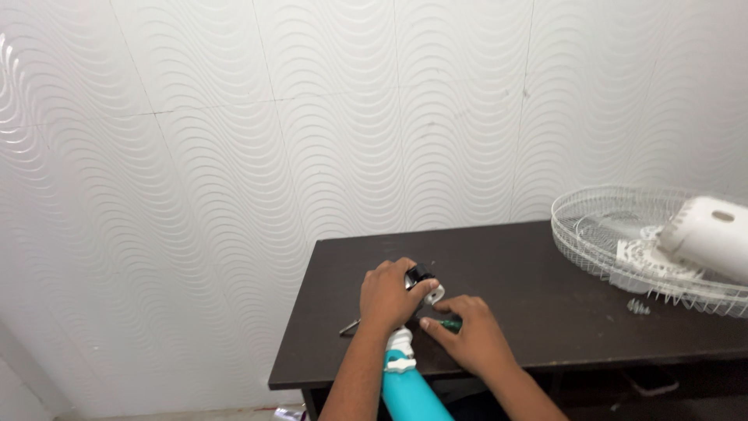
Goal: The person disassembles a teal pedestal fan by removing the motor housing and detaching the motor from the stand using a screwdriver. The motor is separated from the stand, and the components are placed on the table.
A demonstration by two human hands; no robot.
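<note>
The teal fan pole (409,394) looks rigid, light plastic; left hand (387,295) fingers clamp its black-and-white top fitting (425,282); right hand (470,334) fingers close round a green-handled screwdriver (449,323) just beside, on the worktop (530,296).

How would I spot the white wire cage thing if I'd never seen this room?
Start at the dark table against the wavy white wall. Follow it to its far right end, away from both hands: the round white wire fan guard lies flat there. A smooth white motor housing rests on it, and it alone is made of thin wire.
</note>
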